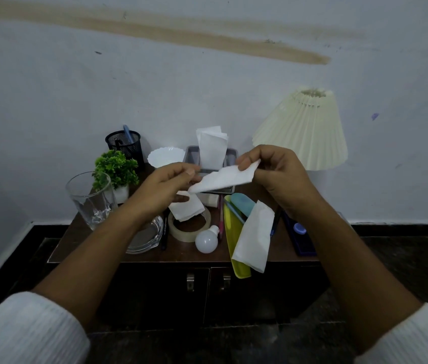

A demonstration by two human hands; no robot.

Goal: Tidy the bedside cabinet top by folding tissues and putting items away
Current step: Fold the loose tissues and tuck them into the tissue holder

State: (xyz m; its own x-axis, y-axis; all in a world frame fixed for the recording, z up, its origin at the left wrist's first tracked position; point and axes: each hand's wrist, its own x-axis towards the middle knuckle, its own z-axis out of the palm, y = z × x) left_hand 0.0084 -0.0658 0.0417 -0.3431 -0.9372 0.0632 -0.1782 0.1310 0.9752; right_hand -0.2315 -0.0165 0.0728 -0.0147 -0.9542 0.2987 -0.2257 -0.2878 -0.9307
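Both hands are up over the cabinet top (pixel 76 240), with one tissue (pixel 224 178) stretched between them. My left hand (pixel 167 185) pinches its lower left end. My right hand (pixel 273 172) pinches the right end, thumb on top and the other fingers curled. I judge this fold half made (edges ragged, not squared).

Done: folded tissues stand in the grey holder (pixel 231 156) at the back.

Left to do:
- a loose tissue (pixel 186 210) lying on the tape roll (pixel 181 235)
- another tissue (pixel 255 237) draped over the yellow case (pixel 235 248) at the front edge
- bulb (pixel 207 241), pens and glass (pixel 92 198), all lying out

The mesh pen cup (pixel 125 144) looks nearly empty. I'd call the task under halfway.
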